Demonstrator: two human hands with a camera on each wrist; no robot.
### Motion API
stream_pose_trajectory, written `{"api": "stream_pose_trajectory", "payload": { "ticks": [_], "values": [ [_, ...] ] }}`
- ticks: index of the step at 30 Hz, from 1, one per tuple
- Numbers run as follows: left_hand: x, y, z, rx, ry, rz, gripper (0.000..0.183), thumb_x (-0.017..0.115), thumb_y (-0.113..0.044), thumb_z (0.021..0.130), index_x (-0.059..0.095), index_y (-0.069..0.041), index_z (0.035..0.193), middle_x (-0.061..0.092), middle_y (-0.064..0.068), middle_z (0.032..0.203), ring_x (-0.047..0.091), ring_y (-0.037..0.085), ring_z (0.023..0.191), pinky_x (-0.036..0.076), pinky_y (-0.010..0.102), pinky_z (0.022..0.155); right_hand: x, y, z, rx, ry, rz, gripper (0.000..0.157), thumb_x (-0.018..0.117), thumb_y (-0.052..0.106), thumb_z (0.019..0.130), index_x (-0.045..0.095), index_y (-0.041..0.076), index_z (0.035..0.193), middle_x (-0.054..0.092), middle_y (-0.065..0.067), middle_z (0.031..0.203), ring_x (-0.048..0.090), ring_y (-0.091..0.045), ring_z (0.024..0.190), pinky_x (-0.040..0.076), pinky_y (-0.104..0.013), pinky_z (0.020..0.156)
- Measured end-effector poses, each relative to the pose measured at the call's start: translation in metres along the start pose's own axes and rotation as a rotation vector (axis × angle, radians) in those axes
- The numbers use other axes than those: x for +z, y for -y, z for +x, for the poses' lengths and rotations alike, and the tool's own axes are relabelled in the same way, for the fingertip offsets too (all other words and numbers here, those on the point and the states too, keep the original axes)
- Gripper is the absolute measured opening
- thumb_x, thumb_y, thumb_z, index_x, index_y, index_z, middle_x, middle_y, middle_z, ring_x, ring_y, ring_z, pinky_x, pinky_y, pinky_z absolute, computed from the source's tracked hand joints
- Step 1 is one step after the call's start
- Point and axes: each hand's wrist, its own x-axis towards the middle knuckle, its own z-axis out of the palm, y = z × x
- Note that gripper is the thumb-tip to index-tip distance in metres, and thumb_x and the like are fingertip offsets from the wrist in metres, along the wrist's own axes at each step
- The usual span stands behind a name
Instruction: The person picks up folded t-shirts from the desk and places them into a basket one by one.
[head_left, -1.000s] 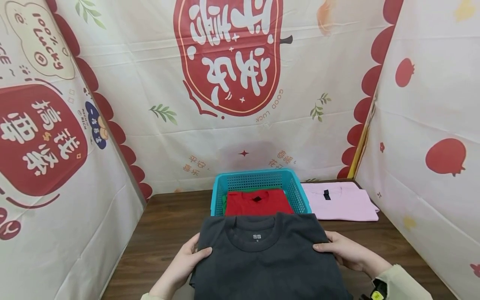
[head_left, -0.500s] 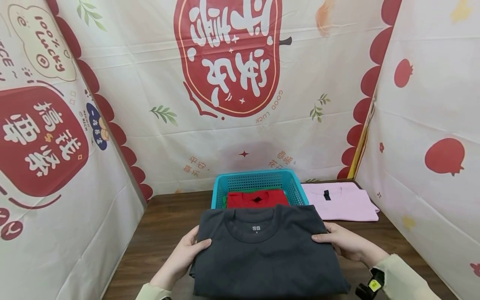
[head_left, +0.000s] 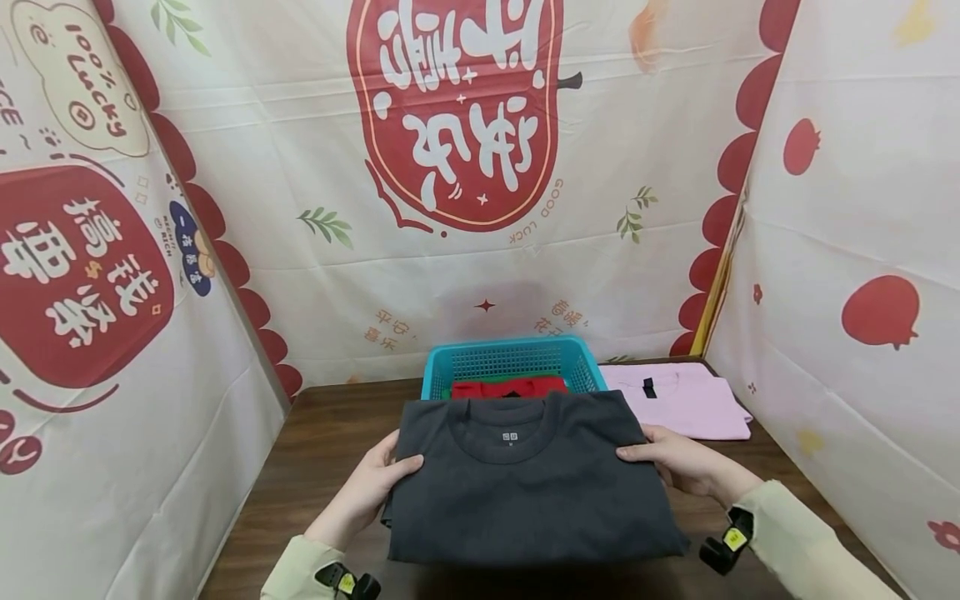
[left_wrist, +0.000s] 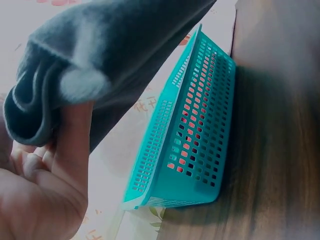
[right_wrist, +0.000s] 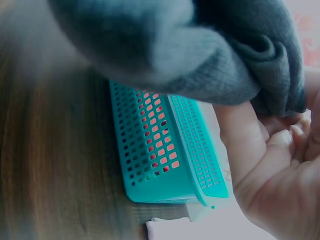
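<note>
Pinching folded dk grey tee [head_left: 525, 500] w/ L hand [head_left: 371, 479] at its 9 o'clock, R hand [head_left: 686, 461] at 3; holding it abv worktop [head_left: 315, 433], at 6 o'clock of teal basket [head_left: 510, 358].

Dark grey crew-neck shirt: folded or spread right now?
Folded. Both wrist views show the dark grey crew-neck shirt in doubled layers where the hands grip it.

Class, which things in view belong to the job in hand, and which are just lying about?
In the job:
dark shirt, held by left hand and right hand
turquoise basket, probably, with its red shirt

Apparently lying about:
pink shirt, right of the basket
</note>
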Motion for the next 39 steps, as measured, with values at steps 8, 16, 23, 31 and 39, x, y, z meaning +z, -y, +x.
{"api": "stream_pose_trajectory", "payload": {
  "ticks": [8, 16, 23, 31, 39],
  "values": [
    [-0.006, 0.0, 0.012, 0.019, -0.009, 0.02, 0.062, 0.06, -0.021, 0.097, 0.031, -0.01, 0.15, 0.052, 0.018, 0.135, 0.065, 0.027, 0.102, 0.054, 0.039, 0.082, -0.007, 0.007, 0.01, 0.004, -0.03, -0.018, 0.045, 0.047, 0.013, 0.102, 0.035, -0.006, 0.141, 0.057, -0.014, 0.127, 0.06, -0.029, 0.111, 0.05, -0.045, 0.092],
    [-0.008, 0.001, 0.021, 0.008, -0.024, 0.02, 0.063, 0.062, -0.022, 0.096, 0.031, -0.011, 0.15, 0.051, 0.018, 0.135, 0.065, 0.028, 0.101, 0.054, 0.04, 0.082, -0.01, 0.007, 0.013, 0.002, -0.034, 0.0, 0.051, 0.047, 0.012, 0.102, 0.027, -0.007, 0.145, 0.053, -0.014, 0.131, 0.058, -0.029, 0.113, 0.049, -0.046, 0.093],
    [-0.009, -0.001, 0.026, -0.007, -0.026, 0.016, 0.062, 0.062, -0.022, 0.096, 0.032, -0.011, 0.15, 0.057, 0.017, 0.129, 0.066, 0.028, 0.099, 0.054, 0.04, 0.081, -0.013, 0.009, 0.016, 0.007, -0.033, 0.012, 0.051, 0.047, 0.011, 0.102, 0.026, -0.007, 0.145, 0.057, -0.015, 0.127, 0.062, -0.03, 0.109, 0.051, -0.045, 0.089],
    [-0.013, -0.003, 0.035, -0.006, -0.013, 0.005, 0.06, 0.06, -0.023, 0.097, 0.033, -0.012, 0.149, 0.058, 0.017, 0.129, 0.065, 0.028, 0.1, 0.054, 0.04, 0.082, -0.019, 0.013, 0.023, 0.012, -0.064, -0.012, 0.055, 0.048, 0.012, 0.101, 0.024, -0.007, 0.146, 0.059, -0.014, 0.125, 0.064, -0.029, 0.105, 0.054, -0.043, 0.084],
    [-0.016, -0.008, 0.043, 0.003, -0.017, -0.004, 0.059, 0.06, -0.022, 0.098, 0.033, -0.013, 0.15, 0.056, 0.017, 0.13, 0.066, 0.028, 0.099, 0.055, 0.04, 0.081, -0.024, 0.016, 0.029, -0.003, -0.097, -0.047, 0.054, 0.052, 0.014, 0.1, 0.029, -0.007, 0.144, 0.059, -0.013, 0.124, 0.063, -0.028, 0.105, 0.054, -0.043, 0.085]
  ]
}}
